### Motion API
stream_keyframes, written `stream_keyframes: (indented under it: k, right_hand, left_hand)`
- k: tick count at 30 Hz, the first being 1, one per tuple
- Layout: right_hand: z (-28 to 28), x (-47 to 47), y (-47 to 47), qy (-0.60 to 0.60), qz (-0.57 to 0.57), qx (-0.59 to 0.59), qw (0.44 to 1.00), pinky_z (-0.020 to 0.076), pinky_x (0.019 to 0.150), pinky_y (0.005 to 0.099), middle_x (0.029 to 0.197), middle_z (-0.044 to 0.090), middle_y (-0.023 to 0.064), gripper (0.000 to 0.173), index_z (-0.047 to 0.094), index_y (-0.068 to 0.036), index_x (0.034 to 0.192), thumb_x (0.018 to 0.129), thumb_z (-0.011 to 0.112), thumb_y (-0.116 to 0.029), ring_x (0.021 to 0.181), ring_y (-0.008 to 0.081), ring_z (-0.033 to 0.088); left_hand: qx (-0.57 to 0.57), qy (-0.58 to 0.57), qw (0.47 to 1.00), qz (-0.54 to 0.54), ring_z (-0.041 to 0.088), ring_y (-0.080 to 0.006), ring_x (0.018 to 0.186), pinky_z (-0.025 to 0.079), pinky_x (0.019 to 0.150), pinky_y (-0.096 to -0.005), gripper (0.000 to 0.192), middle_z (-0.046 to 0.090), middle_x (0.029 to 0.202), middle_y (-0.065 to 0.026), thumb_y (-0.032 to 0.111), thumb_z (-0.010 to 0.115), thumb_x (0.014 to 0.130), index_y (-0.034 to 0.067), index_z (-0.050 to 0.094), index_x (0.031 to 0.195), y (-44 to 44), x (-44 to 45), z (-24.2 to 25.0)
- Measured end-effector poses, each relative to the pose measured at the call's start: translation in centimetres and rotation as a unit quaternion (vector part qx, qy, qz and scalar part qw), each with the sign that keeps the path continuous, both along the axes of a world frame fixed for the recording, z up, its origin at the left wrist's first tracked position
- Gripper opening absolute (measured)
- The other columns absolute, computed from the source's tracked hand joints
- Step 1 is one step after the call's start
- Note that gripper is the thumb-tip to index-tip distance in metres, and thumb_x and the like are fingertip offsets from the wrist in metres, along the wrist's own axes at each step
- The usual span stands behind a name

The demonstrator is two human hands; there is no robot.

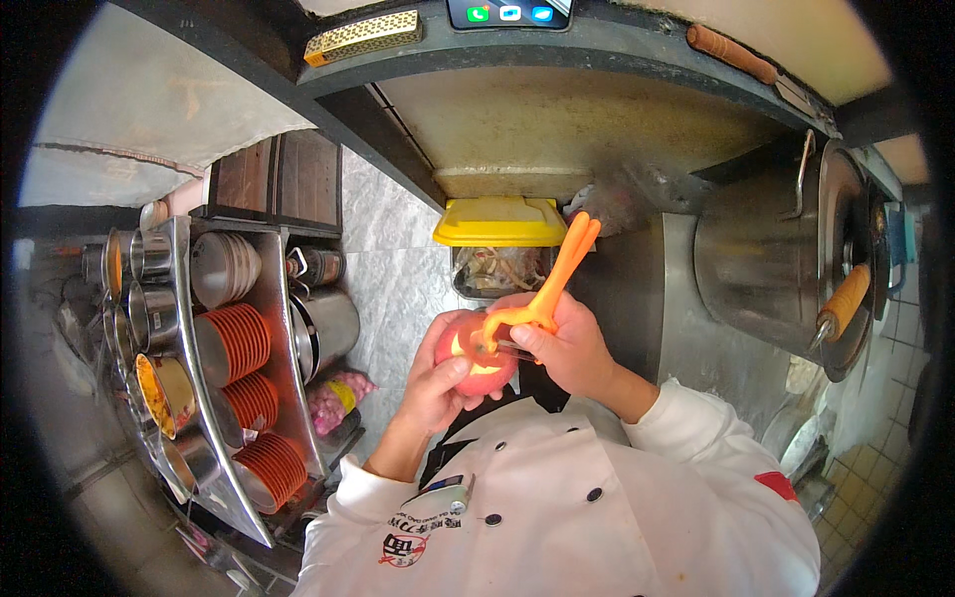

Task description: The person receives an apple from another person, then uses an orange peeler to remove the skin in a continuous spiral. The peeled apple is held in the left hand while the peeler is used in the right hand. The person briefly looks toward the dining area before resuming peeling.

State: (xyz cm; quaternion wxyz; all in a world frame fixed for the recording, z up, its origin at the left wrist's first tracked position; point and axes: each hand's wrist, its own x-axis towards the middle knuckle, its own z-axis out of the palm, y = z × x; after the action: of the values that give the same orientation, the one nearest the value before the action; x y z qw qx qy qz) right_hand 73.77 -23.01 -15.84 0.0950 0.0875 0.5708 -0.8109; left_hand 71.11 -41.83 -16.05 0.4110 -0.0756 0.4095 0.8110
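My left hand (430, 388) holds a red apple (486, 377), with its thumb on the near side of the fruit. Pale flesh shows on the apple in two patches where the skin is off. In my right hand (578, 343) is an orange-handled peeler (556, 283), its head against the top of the apple and its handle pointing up and away. My right thumb rests beside the peeler's head; the blade is partly hidden. Beyond both hands stands an open bin with a yellow lid (500, 222), and scraps in a bag (496, 269) lie inside it.
At left, a metal shelf (287, 358) bears stacked orange-rimmed dishes (237, 343), bowls (224, 269) and metal pots (157, 317). A large lidded stockpot (761, 246) stands at right. Along the ledge (522, 46) ahead lie a patterned box (363, 37), a phone (509, 15) and a wooden-handled tool (731, 52).
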Motion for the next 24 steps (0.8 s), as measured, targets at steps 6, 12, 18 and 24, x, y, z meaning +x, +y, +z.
stream_keyframes:
  k: [6,12,18,24]
  right_hand:
    - [-0.5,0.4,0.6,0.0,0.014,-0.018,1.0,0.0481,0.078,0.0257,0.102,0.061,0.0058,0.027,0.053,0.001,0.113,0.091,0.058,-0.014,0.089,0.0102,0.057]
    - [-0.7,0.8,1.4,-0.001,0.02,0.017,1.0,0.0473,0.076,0.0253,0.099,0.061,0.0049,0.025,0.054,0.0,0.11,0.092,0.058,-0.016,0.087,0.0095,0.056]
    - [-0.2,0.6,1.6,-0.008,0.032,0.017,0.999,0.0478,0.078,0.0253,0.1,0.063,0.005,0.024,0.054,0.001,0.111,0.092,0.057,-0.014,0.088,0.0103,0.057]
    - [0.2,0.3,1.5,-0.016,0.026,-0.025,0.999,0.0484,0.086,0.0277,0.108,0.064,0.0084,0.026,0.053,0.002,0.113,0.092,0.056,-0.013,0.096,0.0121,0.059]
  left_hand:
    - [0.03,-0.034,0.998,-0.046,0.063,-0.0223,0.059,0.043,0.039,-0.022,0.071,0.059,0.099,-0.0178,0.037,0.069,0.073,0.002,0.038,0.126,-0.1,-0.6,-0.4]
    - [0.059,-0.056,0.992,-0.095,0.06,-0.0213,0.054,0.042,0.036,-0.0232,0.073,0.058,0.095,-0.0179,0.043,0.069,0.072,0.0,0.041,0.124,0.3,-0.8,-0.7]
    - [0.086,-0.082,0.982,-0.145,0.059,-0.0208,0.052,0.042,0.036,-0.0236,0.076,0.059,0.093,-0.0172,0.048,0.068,0.073,0.001,0.04,0.125,0.4,-1.5,-0.8]
    - [0.117,-0.117,0.976,-0.139,0.063,-0.0255,0.059,0.051,0.043,-0.0247,0.075,0.06,0.099,-0.0188,0.05,0.063,0.079,0.001,0.036,0.129,0.2,-1.6,-1.8]
